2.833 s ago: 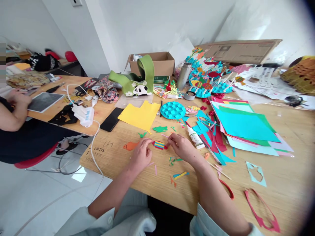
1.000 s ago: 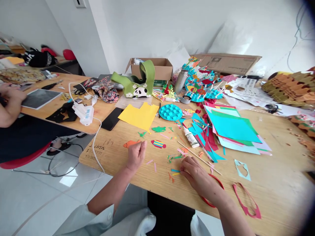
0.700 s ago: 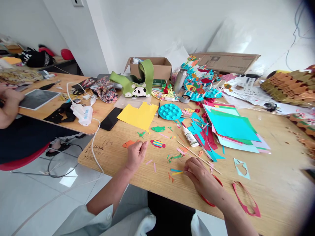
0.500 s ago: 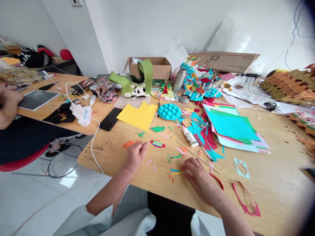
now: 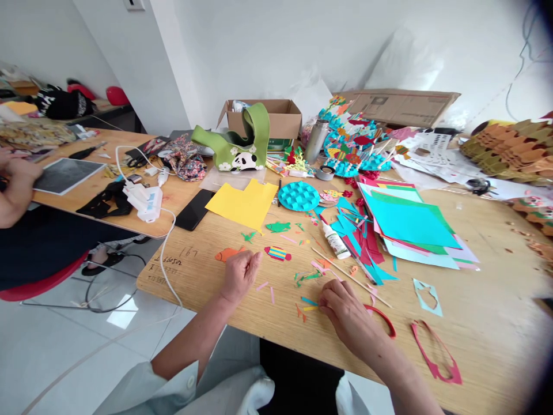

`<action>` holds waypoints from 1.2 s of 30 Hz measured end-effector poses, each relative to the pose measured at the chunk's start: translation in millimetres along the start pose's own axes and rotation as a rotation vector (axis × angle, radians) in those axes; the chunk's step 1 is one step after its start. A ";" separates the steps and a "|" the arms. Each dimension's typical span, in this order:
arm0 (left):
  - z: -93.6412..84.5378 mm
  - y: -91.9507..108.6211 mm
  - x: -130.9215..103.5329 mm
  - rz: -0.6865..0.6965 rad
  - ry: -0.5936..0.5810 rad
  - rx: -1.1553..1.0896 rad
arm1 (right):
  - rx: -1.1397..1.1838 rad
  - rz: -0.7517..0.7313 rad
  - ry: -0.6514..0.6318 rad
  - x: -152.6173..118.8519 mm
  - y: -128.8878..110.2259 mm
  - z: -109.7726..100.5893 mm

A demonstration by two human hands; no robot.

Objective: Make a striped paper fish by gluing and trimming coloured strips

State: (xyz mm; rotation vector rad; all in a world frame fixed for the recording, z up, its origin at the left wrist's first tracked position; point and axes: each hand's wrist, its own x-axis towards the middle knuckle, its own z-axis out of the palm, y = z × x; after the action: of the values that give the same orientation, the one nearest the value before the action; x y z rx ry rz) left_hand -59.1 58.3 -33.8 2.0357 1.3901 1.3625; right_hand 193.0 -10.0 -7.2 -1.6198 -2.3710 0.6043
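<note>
My left hand rests on the table, curled into a loose fist. What it may hold is hidden. Just beyond it lie an orange paper fish and a red paper fish with blue and yellow stripes. Palm down, my right hand has its bent fingertips pressed together at the ends of a blue paper strip and a yellow paper strip. Whether they pinch anything is hidden. Under this hand and wrist, a red curved handle partly shows. A green paper fish lies farther back.
Around the hands are paper scraps, a thin wooden stick and a white glue bottle. Behind are yellow paper, a blue woven disc and stacked coloured sheets. Another person's hand rests at the left table.
My right hand has shifted slightly left over the strip ends, and its fingers have drawn closer together. The left hand stays in place. The view has shifted a little.
</note>
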 end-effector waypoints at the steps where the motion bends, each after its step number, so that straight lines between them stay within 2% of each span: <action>1: 0.1 -0.2 -0.1 0.002 0.001 0.000 | -0.002 -0.004 0.004 0.0 -0.1 0.0; 10: -0.2 1.2 0.4 0.012 -0.013 0.000 | 0.031 -0.013 0.051 -4.8 0.9 -8.6; 18: -1.0 1.9 0.7 0.012 -0.024 0.008 | 0.042 -0.022 0.043 -3.2 -0.5 2.9; 29: -1.1 1.3 0.0 0.006 -0.015 0.006 | -0.037 -0.017 0.009 -4.9 -4.5 4.8; 36: -1.1 4.7 1.5 -0.019 -0.003 0.009 | 0.102 -0.049 0.082 -9.0 -4.0 -10.9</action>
State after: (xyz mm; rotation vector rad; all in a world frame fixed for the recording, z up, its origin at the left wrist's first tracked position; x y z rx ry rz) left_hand -57.4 57.1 -29.2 2.0243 1.4138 1.3464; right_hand 197.3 -17.3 4.9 -1.5100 -2.2757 0.6266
